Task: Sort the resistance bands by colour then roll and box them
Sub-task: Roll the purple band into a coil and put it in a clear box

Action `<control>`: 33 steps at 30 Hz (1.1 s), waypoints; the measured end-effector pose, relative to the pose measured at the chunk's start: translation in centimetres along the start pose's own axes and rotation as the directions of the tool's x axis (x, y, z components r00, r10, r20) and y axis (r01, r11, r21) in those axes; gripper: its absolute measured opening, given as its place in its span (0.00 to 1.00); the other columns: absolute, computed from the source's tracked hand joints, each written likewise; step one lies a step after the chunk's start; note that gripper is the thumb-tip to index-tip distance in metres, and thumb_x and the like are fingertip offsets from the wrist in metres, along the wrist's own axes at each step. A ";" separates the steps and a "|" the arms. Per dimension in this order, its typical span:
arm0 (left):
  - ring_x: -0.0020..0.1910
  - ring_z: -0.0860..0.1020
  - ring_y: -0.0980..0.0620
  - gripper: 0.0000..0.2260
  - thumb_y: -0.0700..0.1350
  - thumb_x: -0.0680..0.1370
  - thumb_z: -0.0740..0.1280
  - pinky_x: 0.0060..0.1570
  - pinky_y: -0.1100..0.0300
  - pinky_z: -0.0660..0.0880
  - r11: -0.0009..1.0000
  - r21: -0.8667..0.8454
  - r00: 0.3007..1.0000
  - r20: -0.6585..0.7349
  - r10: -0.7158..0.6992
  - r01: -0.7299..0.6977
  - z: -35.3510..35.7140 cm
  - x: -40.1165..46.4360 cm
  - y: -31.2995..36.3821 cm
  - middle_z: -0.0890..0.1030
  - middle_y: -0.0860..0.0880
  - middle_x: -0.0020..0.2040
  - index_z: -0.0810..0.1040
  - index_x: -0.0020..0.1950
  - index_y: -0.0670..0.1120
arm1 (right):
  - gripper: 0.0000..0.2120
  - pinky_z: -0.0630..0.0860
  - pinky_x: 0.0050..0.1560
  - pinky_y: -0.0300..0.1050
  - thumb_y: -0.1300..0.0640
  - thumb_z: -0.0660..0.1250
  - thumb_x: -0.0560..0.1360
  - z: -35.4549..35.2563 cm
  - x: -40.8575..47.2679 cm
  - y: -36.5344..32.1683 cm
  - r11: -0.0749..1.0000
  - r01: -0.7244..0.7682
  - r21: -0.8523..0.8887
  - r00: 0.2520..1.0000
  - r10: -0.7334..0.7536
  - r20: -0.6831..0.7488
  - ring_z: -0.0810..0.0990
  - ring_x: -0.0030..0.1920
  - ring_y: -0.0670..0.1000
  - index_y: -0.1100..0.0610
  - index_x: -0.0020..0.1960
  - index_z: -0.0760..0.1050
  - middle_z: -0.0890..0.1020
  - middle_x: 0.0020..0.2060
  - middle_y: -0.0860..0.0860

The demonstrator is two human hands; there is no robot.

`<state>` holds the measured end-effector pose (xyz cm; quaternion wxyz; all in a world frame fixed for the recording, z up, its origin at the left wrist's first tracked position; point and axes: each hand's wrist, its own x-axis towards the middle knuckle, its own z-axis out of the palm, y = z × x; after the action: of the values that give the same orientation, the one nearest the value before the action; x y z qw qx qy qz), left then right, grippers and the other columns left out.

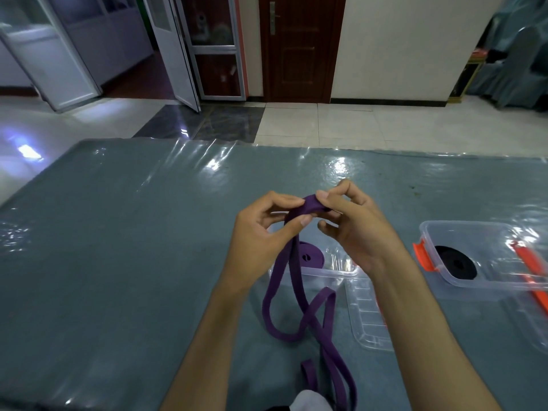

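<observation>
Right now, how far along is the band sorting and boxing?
Done: one rolled purple band sits in the near clear box, and a rolled black band in the box with orange clips. In hand: the left hand and right hand are starting a roll on a second purple band, mostly loose. Left: finish rolling and box it.

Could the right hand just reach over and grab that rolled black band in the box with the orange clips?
Probably not yet: the right hand and left hand both hold the purple band. The open box leaves the black roll uncovered.
</observation>
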<state>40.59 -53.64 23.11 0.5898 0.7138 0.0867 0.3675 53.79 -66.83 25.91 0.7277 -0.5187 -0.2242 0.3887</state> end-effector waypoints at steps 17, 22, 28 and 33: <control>0.59 0.86 0.49 0.16 0.46 0.74 0.81 0.60 0.62 0.80 0.990 -0.047 0.974 -0.190 0.125 -0.136 2.7 -0.8 -2.3 0.86 0.55 0.57 0.84 0.59 0.60 | 0.14 0.82 0.54 0.42 0.53 0.71 0.78 1.4 -0.4 2.8 0.886 -0.235 0.400 0.969 0.248 0.022 0.83 0.47 0.50 0.58 0.61 0.78 0.84 0.49 0.55; 0.59 0.84 0.44 0.21 0.47 0.76 0.80 0.60 0.53 0.81 0.983 0.085 0.972 -0.155 0.176 -0.164 2.9 -0.8 -2.9 0.84 0.54 0.58 0.81 0.67 0.61 | 0.18 0.71 0.56 0.45 0.48 0.71 0.77 1.5 -0.4 2.9 0.895 -0.251 0.368 0.964 0.264 0.016 0.77 0.46 0.49 0.55 0.64 0.77 0.86 0.46 0.52; 0.61 0.83 0.49 0.18 0.43 0.81 0.74 0.62 0.64 0.76 0.967 0.173 0.966 -0.149 0.213 -0.186 2.3 -0.7 -2.9 0.83 0.56 0.60 0.81 0.70 0.55 | 0.16 0.73 0.43 0.42 0.44 0.73 0.76 1.1 -0.1 3.4 0.935 -0.256 0.246 0.964 0.266 -0.008 0.81 0.39 0.46 0.53 0.57 0.81 0.84 0.46 0.49; 0.64 0.80 0.47 0.18 0.45 0.85 0.69 0.65 0.58 0.77 0.980 0.180 0.993 -0.074 0.096 -0.082 2.2 -0.7 -2.8 0.80 0.55 0.60 0.77 0.74 0.54 | 0.09 0.80 0.49 0.41 0.50 0.73 0.80 -0.6 0.3 2.9 0.968 0.120 -0.222 0.979 -0.152 -0.135 0.85 0.49 0.49 0.46 0.59 0.85 0.87 0.53 0.47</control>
<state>42.34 -54.91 20.22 0.5032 0.7505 0.1112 0.4136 53.43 -66.49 22.92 0.7078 -0.6048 -0.2440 0.2714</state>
